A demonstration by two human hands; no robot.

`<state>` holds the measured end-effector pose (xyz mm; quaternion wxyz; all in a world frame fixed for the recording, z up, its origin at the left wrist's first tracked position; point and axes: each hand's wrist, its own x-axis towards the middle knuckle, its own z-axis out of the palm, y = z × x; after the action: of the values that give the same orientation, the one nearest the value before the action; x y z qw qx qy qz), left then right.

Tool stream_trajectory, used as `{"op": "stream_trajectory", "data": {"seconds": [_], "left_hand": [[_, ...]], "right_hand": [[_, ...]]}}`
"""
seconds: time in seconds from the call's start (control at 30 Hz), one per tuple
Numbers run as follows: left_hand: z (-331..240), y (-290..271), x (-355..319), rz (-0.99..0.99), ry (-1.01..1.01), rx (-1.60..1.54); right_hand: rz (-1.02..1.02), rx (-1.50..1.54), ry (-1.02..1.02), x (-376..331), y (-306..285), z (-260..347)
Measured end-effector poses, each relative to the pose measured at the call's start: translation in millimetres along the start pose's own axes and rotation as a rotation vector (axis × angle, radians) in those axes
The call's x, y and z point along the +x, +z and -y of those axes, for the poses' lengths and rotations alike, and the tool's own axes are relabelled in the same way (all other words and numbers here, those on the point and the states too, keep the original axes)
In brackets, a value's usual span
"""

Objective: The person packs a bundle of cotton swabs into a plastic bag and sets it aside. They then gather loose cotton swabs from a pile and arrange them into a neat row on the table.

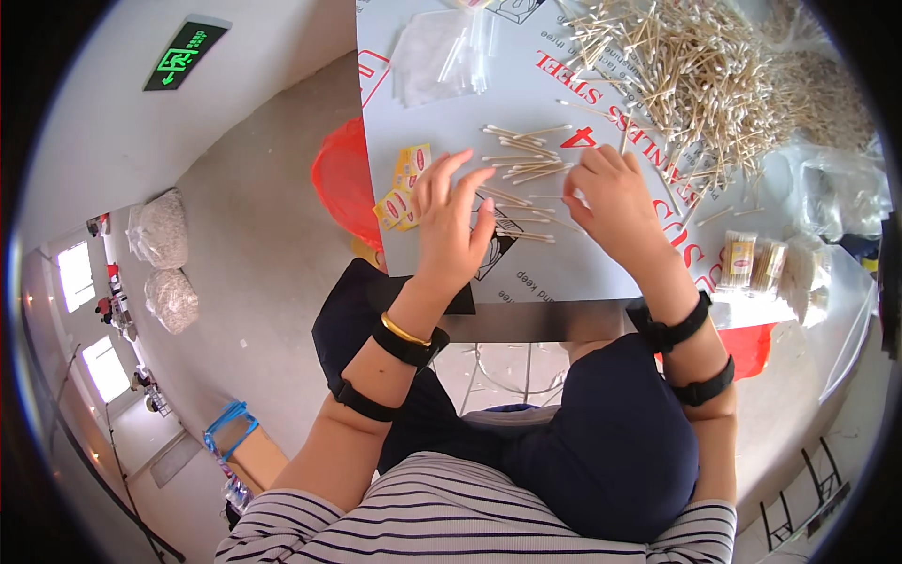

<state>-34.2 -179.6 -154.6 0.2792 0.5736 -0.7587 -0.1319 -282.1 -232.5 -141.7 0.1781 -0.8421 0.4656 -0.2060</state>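
Cotton swabs (pixel 526 155) lie in a small loose group on the sheet-covered table, with several more just below them. My left hand (pixel 449 226) hovers at the group's left side, fingers spread and nothing in them. Beside its fingers are yellow printed labels (pixel 412 167). My right hand (pixel 611 202) is to the right of the group, thumb and fingers pinched together. A single swab (pixel 545 196) points out to the left from that pinch; its near end is hidden by the fingertips. A large heap of swabs (pixel 705 85) covers the far right.
Flat clear plastic bags (pixel 437 61) lie at the far left of the table (pixel 395 122). Filled swab packs (pixel 739 259) stand by the right edge, near crumpled clear plastic (pixel 832 193). A red bag (pixel 343 183) hangs at the left edge. Stuffed sacks (pixel 160 230) rest on the floor.
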Motion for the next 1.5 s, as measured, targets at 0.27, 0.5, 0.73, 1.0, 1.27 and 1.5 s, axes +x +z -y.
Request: {"op": "stream_trajectory", "data": {"seconds": [0.27,0.5,0.73,1.0,1.27,1.5], "left_hand": [[18,-21,-8,-0.006,-0.052,0.051],[21,-15,-5,0.010,-0.053,0.132],[12,-11,-2,0.004,-0.073,0.135],[0,4,6,0.013,-0.057,0.018],[1,1,15,-0.028,-0.045,0.030],[-7,2,18,-0.004,-0.092,-0.023]], "right_hand": [[0.053,0.330,0.703,-173,-88,2],[-0.017,-0.036,1.131,-408,-165,-40],[0.008,0.069,1.044,-320,-87,-12],[0.078,0.399,0.525,-91,-51,42],[-0.015,0.008,-0.056,20,9,14],[0.043,-0.136,-0.082,27,18,9]]}}
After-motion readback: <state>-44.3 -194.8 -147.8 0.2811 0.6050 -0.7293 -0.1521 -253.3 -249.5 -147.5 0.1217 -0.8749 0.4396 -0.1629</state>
